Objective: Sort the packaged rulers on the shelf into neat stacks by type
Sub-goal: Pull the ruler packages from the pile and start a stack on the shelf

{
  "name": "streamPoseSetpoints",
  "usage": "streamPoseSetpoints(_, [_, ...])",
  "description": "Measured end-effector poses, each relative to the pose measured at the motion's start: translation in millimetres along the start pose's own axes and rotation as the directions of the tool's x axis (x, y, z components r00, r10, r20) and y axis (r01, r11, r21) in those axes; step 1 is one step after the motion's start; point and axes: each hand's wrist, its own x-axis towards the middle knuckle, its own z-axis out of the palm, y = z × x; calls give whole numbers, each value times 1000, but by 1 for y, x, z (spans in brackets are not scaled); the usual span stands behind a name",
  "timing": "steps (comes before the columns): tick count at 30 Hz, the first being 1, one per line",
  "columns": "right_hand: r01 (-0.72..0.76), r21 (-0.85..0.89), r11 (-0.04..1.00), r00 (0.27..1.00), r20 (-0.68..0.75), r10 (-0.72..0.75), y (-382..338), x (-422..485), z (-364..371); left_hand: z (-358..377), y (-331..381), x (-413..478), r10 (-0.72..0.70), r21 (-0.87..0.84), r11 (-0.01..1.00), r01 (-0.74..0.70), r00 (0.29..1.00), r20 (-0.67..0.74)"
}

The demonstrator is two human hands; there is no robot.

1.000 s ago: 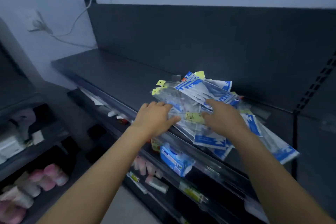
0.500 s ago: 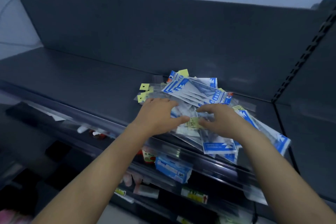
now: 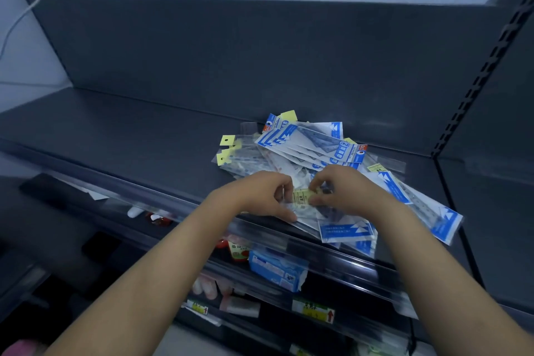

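A loose pile of packaged rulers (image 3: 312, 150) lies on the dark shelf (image 3: 121, 136), right of centre. Some packs have blue-and-white cards, others are clear with small yellow tags (image 3: 226, 141). Both hands rest on the pile's near edge. My left hand (image 3: 260, 193) and my right hand (image 3: 344, 191) pinch one clear pack with a yellow label (image 3: 300, 196) between their fingertips. Blue-carded packs (image 3: 346, 233) stick out over the shelf's front lip.
The shelf's clear front rail (image 3: 179, 196) runs diagonally below my wrists. A lower shelf holds a blue packet (image 3: 277, 267), red-labelled items and price tags. The dark back panel (image 3: 260, 61) rises behind the pile. A slotted upright (image 3: 476, 84) stands at right.
Both hands curled from flat on the pile into a fingertip pinch on the yellow-labelled pack. The camera moved closer and shifted slightly.
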Motion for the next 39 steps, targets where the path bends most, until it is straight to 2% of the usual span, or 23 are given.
streamPoseSetpoints(4, [16, 51, 999, 1000, -9, -15, 0, -1, 0, -3, -1, 3, -40, -32, 999, 41, 999, 38])
streamPoseSetpoints(10, [-23, 92, 995, 998, 52, 19, -3, -2, -7, -17, -14, -2, -59, 41, 997, 57, 998, 37])
streamPoseSetpoints(13, [-55, 162, 985, 997, 62, 46, -3, -4, -7, -33, -24, -7, -113, 129, 985, 116, 993, -30])
streamPoseSetpoints(16, [-29, 75, 997, 995, 101, 21, -1, -5, -5, -53, -33, -13, -151, 47, 986, 158, 980, -131])
streamPoseSetpoints(19, [-29, 24, 999, 999, 37, 28, -4, -3, -3, -66, -33, -15, -155, -68, 987, 145, 971, -182])
streamPoseSetpoints(24, [16, 77, 997, 999, -45, -12, -10, -1, 2, -75, -32, -13, -122, -270, 961, 54, 962, -243])
streamPoseSetpoints(31, [50, 156, 987, 958, -287, -3, -11, -23, -16, -80, -35, -8, -45, -313, 947, -73, 934, -354])
streamPoseSetpoints(35, [-14, 120, 993, 900, -431, 65, -2, -63, -41, -74, -24, 5, 88, -331, 913, -240, 905, -416])
streamPoseSetpoints(39, [-149, 139, 979, 845, -496, 199, 12, -115, -54, -59, 11, 26, 238, -316, 873, -371, 890, -388])
